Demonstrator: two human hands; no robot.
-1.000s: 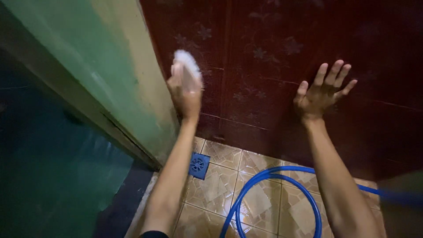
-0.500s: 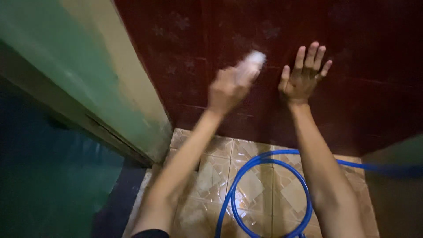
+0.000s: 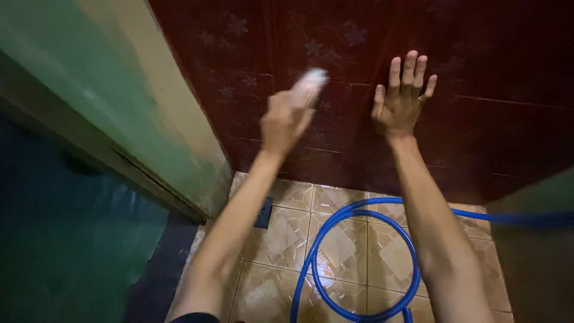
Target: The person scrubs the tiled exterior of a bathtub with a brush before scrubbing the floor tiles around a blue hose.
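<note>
Meanwhile our left hand keeps its fingers curled tight around a white scrub brush, blurred against the dark red wall tile. Our right hand lies flat and open on that tile, holding nothing. Scrubbing looks underway; the next pass needs firm pressure. Below, a blue hose coils on the wet floor.

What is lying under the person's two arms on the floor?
A coiled blue hose lies on glossy beige floor tiles. The left arm covers most of a dark floor drain, so its pattern cannot be seen.
</note>
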